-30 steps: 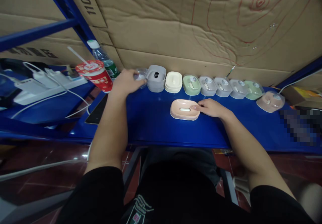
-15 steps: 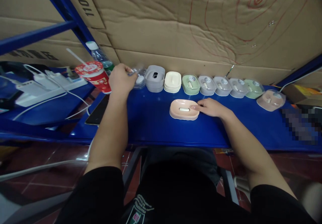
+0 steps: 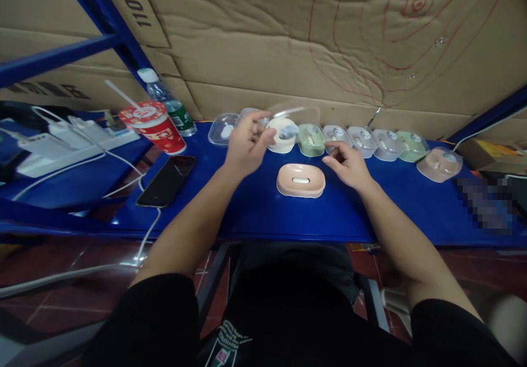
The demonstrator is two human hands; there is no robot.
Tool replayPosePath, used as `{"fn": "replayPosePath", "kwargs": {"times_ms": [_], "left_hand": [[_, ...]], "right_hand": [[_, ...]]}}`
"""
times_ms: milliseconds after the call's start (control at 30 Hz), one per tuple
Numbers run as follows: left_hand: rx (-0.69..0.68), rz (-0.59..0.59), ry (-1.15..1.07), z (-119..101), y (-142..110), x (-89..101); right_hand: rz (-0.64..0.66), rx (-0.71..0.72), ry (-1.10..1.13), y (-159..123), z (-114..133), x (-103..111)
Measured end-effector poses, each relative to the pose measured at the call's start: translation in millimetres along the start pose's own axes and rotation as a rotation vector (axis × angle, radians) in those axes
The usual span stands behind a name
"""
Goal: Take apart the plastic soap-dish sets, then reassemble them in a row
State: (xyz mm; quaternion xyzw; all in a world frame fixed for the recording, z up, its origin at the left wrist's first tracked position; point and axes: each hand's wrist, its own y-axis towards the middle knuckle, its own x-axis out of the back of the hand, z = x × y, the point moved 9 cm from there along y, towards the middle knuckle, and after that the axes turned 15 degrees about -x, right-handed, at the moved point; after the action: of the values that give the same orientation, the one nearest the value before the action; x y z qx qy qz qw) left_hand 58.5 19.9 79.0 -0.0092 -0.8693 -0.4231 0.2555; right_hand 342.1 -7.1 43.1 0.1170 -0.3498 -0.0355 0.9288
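Observation:
My left hand [image 3: 251,142] pinches a clear plastic lid [image 3: 307,115], blurred by motion, in front of the cream box. A pink soap dish [image 3: 301,179] with a white oval piece in its middle lies on the blue table below. To the right of the dish, my right hand [image 3: 346,163] hovers with nothing in it, thumb and fingertips slightly apart. Left of my left hand rests another clear lid [image 3: 223,129]; the grey dishes beside it are mostly hidden. The cream box [image 3: 281,143] is partly covered by the held lid.
Several lidded boxes, among them a green one [image 3: 311,140] and a pink one [image 3: 439,165], line the back of the blue table [image 3: 255,213]. At left stand a red cup [image 3: 164,136] with a straw, a bottle [image 3: 177,109], a phone [image 3: 167,181] and a power strip [image 3: 74,150].
My left hand has moved right from the clear lids, carrying one with it. My right hand has let go of the pink dish and lifted slightly away.

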Motion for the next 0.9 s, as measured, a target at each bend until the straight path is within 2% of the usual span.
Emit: {"fn": "replayPosePath", "kwargs": {"times_ms": [67,167,333,500,700,800,900], "left_hand": [[0.0,0.139,-0.114,-11.0,-6.2,-26.1],[-0.022,0.238,-0.223,-18.4,-12.1,-45.6],[-0.025,0.398,0.021,-9.3,-16.1,-52.6],[-0.02,0.583,0.068,-8.0,-25.3,-65.7],[0.036,0.789,0.084,1.6,-40.4,-78.9],[0.009,0.855,0.089,0.6,-42.6,-81.6],[0.057,0.916,0.058,0.9,-46.5,-82.9]], "right_hand": [[0.006,-0.017,0.086,-1.4,2.5,1.6],[0.063,-0.068,0.109,-2.5,3.5,-1.9],[0.37,-0.268,0.17,-2.6,-12.3,-26.5],[0.538,-0.413,0.15,-3.8,-33.4,-37.7],[0.643,-0.445,0.008,-11.3,-41.6,-46.9],[0.658,-0.421,-0.059,-14.4,-39.8,-49.9],[0.65,-0.401,-0.086,-15.4,-37.7,-50.2]]}}
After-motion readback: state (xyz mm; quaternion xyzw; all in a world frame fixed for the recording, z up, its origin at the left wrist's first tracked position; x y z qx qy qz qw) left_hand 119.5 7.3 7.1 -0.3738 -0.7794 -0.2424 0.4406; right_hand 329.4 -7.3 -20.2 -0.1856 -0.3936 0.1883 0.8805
